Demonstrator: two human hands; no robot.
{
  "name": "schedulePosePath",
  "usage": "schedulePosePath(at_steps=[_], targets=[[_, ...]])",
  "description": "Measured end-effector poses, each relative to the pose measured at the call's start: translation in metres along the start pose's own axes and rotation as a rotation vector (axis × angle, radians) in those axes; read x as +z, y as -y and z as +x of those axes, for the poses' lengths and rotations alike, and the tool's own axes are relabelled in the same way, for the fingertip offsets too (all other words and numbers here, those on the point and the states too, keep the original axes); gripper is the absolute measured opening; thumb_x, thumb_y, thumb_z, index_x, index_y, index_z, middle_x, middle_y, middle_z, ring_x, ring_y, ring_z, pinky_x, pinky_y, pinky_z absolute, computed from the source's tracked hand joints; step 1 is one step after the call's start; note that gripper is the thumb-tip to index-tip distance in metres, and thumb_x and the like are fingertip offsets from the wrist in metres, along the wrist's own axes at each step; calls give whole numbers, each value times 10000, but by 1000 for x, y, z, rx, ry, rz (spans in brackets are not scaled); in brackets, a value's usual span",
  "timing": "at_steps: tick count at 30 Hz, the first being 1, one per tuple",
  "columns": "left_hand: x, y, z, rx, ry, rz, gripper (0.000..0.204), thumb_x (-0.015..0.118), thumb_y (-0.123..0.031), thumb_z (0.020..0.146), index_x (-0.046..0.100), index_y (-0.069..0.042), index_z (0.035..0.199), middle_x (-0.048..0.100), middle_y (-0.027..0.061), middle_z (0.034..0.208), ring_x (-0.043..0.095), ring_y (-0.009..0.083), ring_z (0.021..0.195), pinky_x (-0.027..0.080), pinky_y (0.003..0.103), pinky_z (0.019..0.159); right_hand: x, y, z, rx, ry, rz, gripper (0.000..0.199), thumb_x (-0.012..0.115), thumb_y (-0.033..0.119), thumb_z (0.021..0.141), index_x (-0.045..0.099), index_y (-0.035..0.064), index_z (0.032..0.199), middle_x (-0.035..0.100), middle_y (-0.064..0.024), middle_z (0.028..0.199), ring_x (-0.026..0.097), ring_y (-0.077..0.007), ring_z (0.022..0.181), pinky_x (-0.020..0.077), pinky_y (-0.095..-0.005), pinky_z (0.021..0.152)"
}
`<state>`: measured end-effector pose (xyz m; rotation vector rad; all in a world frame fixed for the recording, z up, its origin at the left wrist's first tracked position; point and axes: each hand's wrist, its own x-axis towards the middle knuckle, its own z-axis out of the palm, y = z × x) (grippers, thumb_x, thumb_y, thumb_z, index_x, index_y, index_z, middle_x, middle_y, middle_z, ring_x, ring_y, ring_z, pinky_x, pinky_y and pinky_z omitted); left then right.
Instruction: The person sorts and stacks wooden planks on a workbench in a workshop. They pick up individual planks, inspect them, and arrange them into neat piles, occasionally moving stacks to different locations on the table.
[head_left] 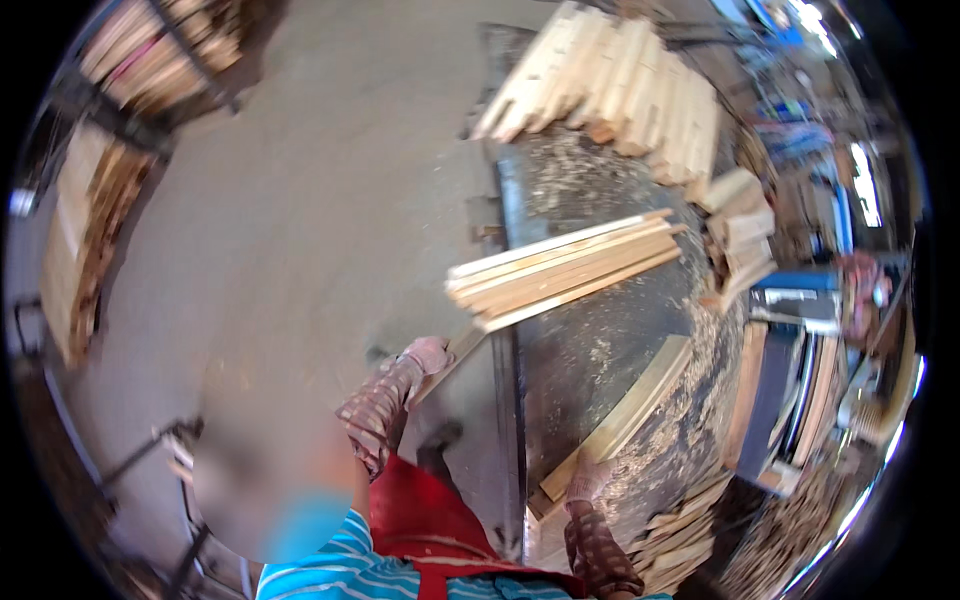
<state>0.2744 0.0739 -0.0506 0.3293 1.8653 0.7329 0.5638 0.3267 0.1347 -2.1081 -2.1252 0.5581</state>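
My left hand, in a pale glove, is closed around a narrow wooden board beyond the table's left edge. The board's far end meets the near end of a bundle of planks lying across the table. My right hand, also gloved, grips the near part of another wooden board, which lies slanted on the dark tabletop. Its fingers are slightly smeared, and part of the board is hidden under them.
Shavings litter the table's right side. A large row of planks lies at the far end, with short wood pieces beside it. Stacked boards stand far left. A blurred person is close on my left.
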Motion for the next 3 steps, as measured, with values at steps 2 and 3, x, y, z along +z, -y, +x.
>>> schedulePosePath(at_steps=[2,3], targets=[[-17,-19,44,23,-31,37,525,622,-429,878,643,-123,1304,662,198,1268,633,356,1184,497,452,1008,4,13,0,52,-11,-10,697,759,246,792,485,-65,1353,531,-301,1353,553,-433,1203,435,-456,1034],[-20,-34,62,62,-6,74,525,622,-429,878,643,-123,1304,662,198,1268,633,356,1184,497,452,1008,5,11,4,84,-27,-81,694,762,257,790,493,-63,1344,517,-293,1369,539,-436,1223,437,-463,1031]])
